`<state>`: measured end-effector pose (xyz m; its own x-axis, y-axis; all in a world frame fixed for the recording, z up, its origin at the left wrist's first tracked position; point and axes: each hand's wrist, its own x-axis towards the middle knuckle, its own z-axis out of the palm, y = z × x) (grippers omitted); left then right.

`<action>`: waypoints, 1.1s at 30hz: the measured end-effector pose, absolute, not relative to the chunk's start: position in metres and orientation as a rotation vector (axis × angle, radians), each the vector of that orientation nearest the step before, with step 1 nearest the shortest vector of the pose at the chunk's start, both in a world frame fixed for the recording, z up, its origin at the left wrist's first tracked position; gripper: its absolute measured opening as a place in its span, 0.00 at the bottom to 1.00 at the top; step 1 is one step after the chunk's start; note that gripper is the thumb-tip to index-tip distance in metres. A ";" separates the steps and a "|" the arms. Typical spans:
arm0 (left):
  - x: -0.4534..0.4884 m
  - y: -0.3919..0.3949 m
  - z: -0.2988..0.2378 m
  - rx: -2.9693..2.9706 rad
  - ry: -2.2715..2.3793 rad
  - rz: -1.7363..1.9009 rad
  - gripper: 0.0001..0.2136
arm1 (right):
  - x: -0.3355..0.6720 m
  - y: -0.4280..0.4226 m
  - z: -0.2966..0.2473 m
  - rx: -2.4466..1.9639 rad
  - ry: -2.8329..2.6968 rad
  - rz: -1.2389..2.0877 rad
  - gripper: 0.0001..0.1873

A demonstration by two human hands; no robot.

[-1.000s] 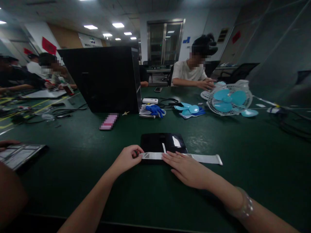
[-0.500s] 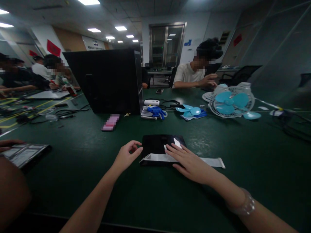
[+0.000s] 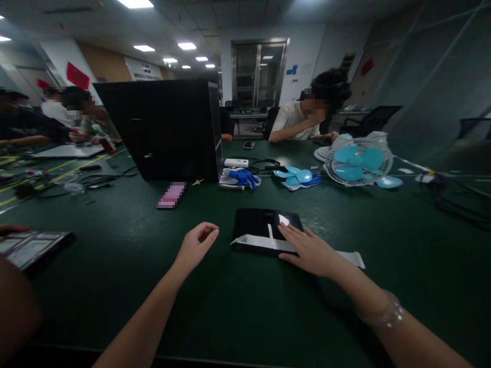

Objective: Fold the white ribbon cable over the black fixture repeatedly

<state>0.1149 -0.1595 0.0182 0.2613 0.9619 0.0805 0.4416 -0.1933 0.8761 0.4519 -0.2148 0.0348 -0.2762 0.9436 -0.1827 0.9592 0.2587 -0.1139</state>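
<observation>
We note the left hand [image 3: 192, 249] loosely curled, its fingers holding nothing, left of the black panel [image 3: 249, 221] and apart from it. Right of those fingers, the panel lies flat on the surface [image 3: 215, 306], which we take as firm backing. The white strip [image 3: 253, 240] crosses the panel's near side and passes under the right hand [image 3: 312, 253]. There the fingers lie extended, gripping nothing; we judge they keep it steady. Right of them, the strip overhangs, being longer than the panel.
</observation>
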 end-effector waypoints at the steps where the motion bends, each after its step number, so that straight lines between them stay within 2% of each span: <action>1: 0.114 -0.160 0.018 1.769 1.287 0.848 0.18 | 0.462 -0.212 0.034 1.921 2.343 -0.332 0.45; 10: 0.115 -0.163 0.019 1.768 1.268 0.800 0.19 | 0.571 -0.194 0.032 2.690 1.334 -0.367 0.36; 15: 0.116 -0.164 0.020 1.750 1.291 0.778 0.20 | 0.623 -0.209 0.031 2.991 0.856 -0.336 0.36; 22: 0.114 -0.163 0.017 1.768 1.266 0.758 0.21 | 0.650 -0.227 0.026 3.126 0.811 -0.298 0.35; 33: 0.115 -0.161 0.015 1.758 1.266 0.790 0.20 | 0.675 -0.239 0.034 3.051 1.008 -0.326 0.35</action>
